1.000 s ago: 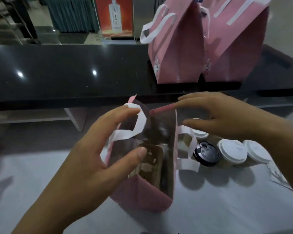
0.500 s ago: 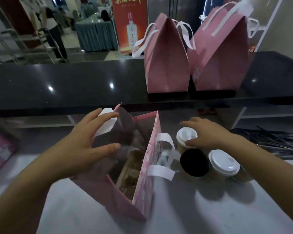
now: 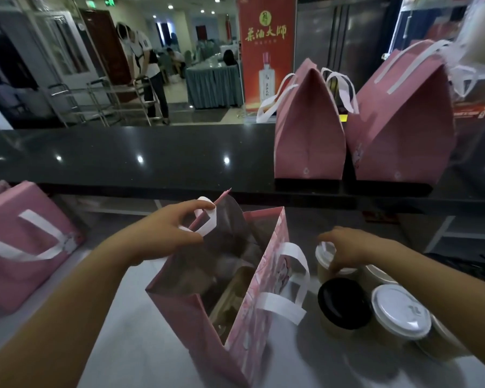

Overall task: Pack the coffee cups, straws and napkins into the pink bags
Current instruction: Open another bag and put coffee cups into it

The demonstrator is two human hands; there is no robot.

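flat bags, far left: stack of pink bags (image 3: 25, 233) lying flat on the grey worktop (image 3: 140, 345), white handles up, partly cut by the frame edge.
left hand: left hand (image 3: 165, 233) at the far-left rim of the open pink bag (image 3: 249, 317); index finger and thumb pinch the rim with the white handle loop (image 3: 207, 217) between them, the other fingers hidden behind.
open pink bag: stands upright, centre near, mouth held wide; floral print on the right wall, second white handle hanging outside on that side. Inside, a brown cardboard cup carrier (image 3: 230, 298) (contents too dark to tell).
right hand: right hand (image 3: 345, 247) just right of the bag, over the farthest white-lidded cup (image 3: 326, 260); fingers curled round its lid and upper wall, thumb on the near side.
cups: black-lidded cup (image 3: 343, 303) near, just right of the bag's handle; another white-lidded cup (image 3: 401, 315) right of it; more cups behind, mostly hidden by the forearm. All upright on the worktop, close together.
straws: dark bundle (image 3: 465, 264) far right, behind the forearm (blurred, probably straws).
counter: black glossy counter (image 3: 123, 155) across the far side; two closed pink bags (image 3: 308, 130) standing on it at right, touching.
background: red poster (image 3: 266, 51); a person bent over a metal trolley, far left.
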